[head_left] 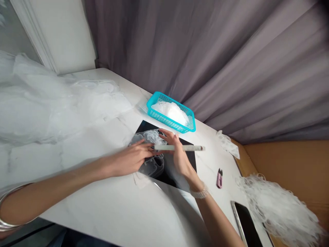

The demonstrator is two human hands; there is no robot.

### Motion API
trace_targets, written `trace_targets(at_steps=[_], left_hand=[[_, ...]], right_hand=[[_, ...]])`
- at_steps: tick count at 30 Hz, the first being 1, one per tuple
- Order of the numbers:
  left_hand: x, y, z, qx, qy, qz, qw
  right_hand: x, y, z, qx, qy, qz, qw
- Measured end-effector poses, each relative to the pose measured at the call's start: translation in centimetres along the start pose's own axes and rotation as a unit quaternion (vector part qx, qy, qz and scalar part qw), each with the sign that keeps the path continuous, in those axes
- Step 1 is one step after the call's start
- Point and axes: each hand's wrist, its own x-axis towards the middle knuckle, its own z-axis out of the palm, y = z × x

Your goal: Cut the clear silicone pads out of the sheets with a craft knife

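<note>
Left forearm (59, 193) w/ metal bangle (6, 209) is lying over the near-left edge of the marble counter (102, 212). Left hand (131, 159) is extending flat, fingertips (153, 146) touching the end of a white tube (177, 148). Right hand (180, 157) is gripping the tube, fingers curled, exact hold partly hidden. Tube's long axis is running roughly level across view, dark tip pointing right toward the counter's far-right edge. It's sitting above a black sheet (177, 171) w/ clear lacy piece (150, 137). Risk: a loose grip could let the tube roll or drop, and the tip could snag the lace. Teal basket (171, 113) is sitting at far edge, pink snips (219, 178) right.
</note>
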Motion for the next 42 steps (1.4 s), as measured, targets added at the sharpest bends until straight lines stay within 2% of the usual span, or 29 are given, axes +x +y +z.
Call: trace_targets(at_steps=[2, 5, 7, 9, 11, 15, 17, 18, 20, 21, 26, 28, 30, 33, 42], left_hand=[[-0.2, 0.2, 0.2, -0.011, -0.042, 0.061, 0.997], [-0.5, 0.6, 0.6, -0.023, -0.068, 0.113, 0.991], [-0.6, 0.9, 0.8, -0.017, -0.067, 0.128, 0.989], [-0.7, 1.3, 0.7, 0.0, -0.056, 0.133, 0.99], [-0.6, 1.5, 0.2, 0.024, -0.036, 0.125, 0.991], [-0.7, 0.3, -0.5, 0.101, 0.026, 0.049, 0.993], [-0.9, -0.9, -0.4, 0.144, 0.06, -0.003, 0.988], [-1.0, -1.6, -0.3, 0.163, 0.071, -0.022, 0.984], [-1.3, -2.6, 0.0, 0.188, 0.079, -0.037, 0.978], [-1.4, -2.8, 0.0, 0.194, 0.076, -0.036, 0.977], [-1.6, -2.5, -0.4, 0.182, 0.066, -0.032, 0.981], [-1.6, -2.2, -0.8, 0.189, 0.054, -0.032, 0.98], [-1.6, -2.1, -1.0, 0.209, 0.036, -0.031, 0.977], [-1.8, -2.1, -1.0, 0.234, 0.025, -0.029, 0.972], [-2.0, -1.8, -1.0, 0.298, 0.021, -0.022, 0.954]], right_hand=[[2.0, 0.5, 0.5, 0.023, 0.013, 0.008, 1.0], [4.5, 1.3, 0.8, 0.052, 0.007, 0.052, 0.997], [5.0, 1.5, 0.6, 0.038, -0.007, 0.082, 0.996], [4.6, 1.4, -0.4, 0.005, -0.004, 0.078, 0.997], [3.8, 1.2, -2.5, -0.027, 0.018, 0.056, 0.998], [2.9, 1.5, -9.0, -0.078, 0.097, 0.053, 0.991], [2.8, 1.8, -11.2, -0.118, 0.166, 0.032, 0.979], [2.7, 1.9, -11.6, -0.13, 0.202, 0.018, 0.971], [2.3, 1.9, -10.7, -0.126, 0.243, -0.005, 0.962], [2.0, 1.8, -9.5, -0.116, 0.236, -0.008, 0.965], [1.6, 1.8, -1.1, -0.143, 0.073, -0.005, 0.987], [1.9, 2.2, 1.0, -0.168, 0.031, -0.021, 0.985], [2.2, 2.5, 2.0, -0.197, 0.007, -0.033, 0.98], [2.2, 2.5, 2.3, -0.246, -0.008, -0.033, 0.969], [2.2, 1.6, 3.9, -0.321, 0.005, -0.06, 0.945]])
